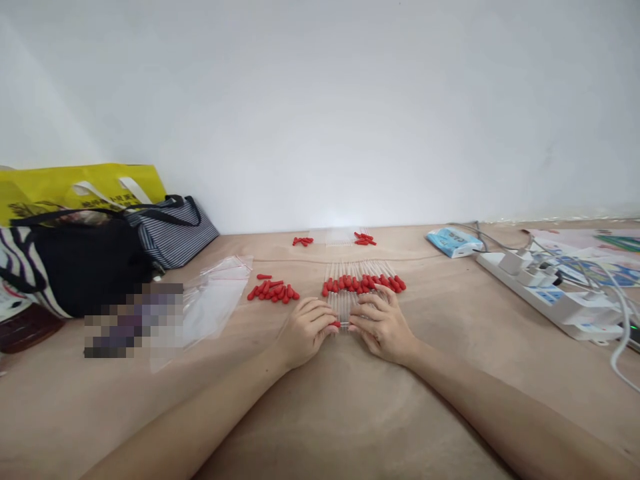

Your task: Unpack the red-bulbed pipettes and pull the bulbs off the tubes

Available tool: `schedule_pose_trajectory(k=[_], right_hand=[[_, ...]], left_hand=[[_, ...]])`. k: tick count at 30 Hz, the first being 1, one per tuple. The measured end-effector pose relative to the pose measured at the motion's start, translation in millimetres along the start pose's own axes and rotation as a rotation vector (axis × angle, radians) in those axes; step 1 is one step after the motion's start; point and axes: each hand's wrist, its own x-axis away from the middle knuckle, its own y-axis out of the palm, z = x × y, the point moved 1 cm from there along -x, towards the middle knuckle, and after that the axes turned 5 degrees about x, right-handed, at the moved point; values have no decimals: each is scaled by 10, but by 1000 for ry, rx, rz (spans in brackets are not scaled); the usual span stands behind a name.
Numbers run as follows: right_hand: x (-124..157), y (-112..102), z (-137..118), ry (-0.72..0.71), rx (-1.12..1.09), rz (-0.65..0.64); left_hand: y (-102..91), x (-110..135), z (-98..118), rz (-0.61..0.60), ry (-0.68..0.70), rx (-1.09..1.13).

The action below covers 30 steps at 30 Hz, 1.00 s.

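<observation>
My left hand (309, 330) pinches a small red rubber bulb (336, 324) just above the table. My right hand (384, 328) has its fingertips on a thin clear tube (345, 325), which lies level and meets the bulb's open end. How far the tube sits inside the bulb I cannot tell. Just beyond my hands lie bare clear tubes (341, 305), side by side. Farther back, finished-looking droppers (356, 283) with red bulbs lie in a row, tubes pointing away. To the left of them is a heap of loose red bulbs (273, 291).
Clear plastic bags (216, 293) lie on the left, near a striped bag (175, 230), a black bag (95, 260) and a yellow bag (115, 183). On the right are a tissue pack (454, 241) and a white power strip (555, 300) with cables. A wall (320, 120) closes the back.
</observation>
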Motion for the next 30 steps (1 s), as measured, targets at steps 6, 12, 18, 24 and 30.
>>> schedule_pose_trajectory(k=[6, 12, 18, 24, 30], right_hand=[[16, -15, -19, -22, -3, 3], [69, -108, 101, 80, -28, 35], [71, -145, 183, 232, -6, 5], [94, -148, 278, 363, 54, -109], [133, -171, 415, 462, 81, -144]], left_hand=[[-9, 46, -4, 0, 4, 5], [-105, 88, -77, 54, -58, 53], [-211, 99, -206, 224, -252, 4], [-614, 197, -749, 485, -719, -206], [-801, 355, -1087, 372, -1041, -231]])
